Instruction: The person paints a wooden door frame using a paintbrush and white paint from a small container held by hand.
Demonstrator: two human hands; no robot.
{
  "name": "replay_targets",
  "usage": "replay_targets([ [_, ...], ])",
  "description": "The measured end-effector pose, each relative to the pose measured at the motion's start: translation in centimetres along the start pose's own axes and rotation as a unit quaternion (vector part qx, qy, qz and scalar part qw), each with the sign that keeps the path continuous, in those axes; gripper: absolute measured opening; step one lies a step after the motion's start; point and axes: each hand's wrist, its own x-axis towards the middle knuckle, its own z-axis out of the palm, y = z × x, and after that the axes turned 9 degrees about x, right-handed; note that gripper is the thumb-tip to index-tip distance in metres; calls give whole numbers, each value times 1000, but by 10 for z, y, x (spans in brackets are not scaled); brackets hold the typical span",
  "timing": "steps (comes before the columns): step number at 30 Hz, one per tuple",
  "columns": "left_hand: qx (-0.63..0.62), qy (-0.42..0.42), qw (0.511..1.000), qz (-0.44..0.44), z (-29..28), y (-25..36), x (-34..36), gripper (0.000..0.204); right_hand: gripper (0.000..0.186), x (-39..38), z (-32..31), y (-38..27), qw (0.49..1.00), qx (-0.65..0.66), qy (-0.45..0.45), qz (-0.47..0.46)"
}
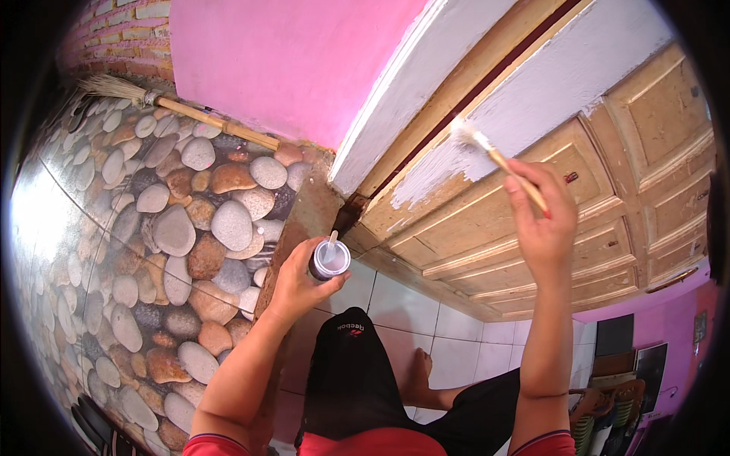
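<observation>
My left hand is wrapped round a small paint can, held upright above the doorway; pale paint and a stirring stick show inside it. My right hand grips the wooden handle of a paintbrush. The brush's pale bristles rest at the edge of the wooden door, on its painted strip. Light lilac-white paint covers the upper part of that strip and ends in ragged strokes lower down. Bare brown wood shows on the panels.
The painted door frame meets a pink wall. A straw broom lies along the wall on the pebble-patterned floor. White tiles lie beyond the threshold. Furniture stands at the lower right.
</observation>
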Motion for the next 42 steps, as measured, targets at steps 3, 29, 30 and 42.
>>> replay_targets([
  [3,-6,-2,1000,-5,-1,2,0,65,20,-6,-6,-14,996,47,-9,69],
  [29,12,-6,1000,-3,-2,4,0,65,20,-8,-4,12,998,60,-19,24],
  [30,9,-4,1000,-7,-3,5,1,65,20,-5,-11,8,997,67,27,41],
  [42,0,1,1000,15,4,0,0,67,23,10,-28,8,998,51,-10,46],
])
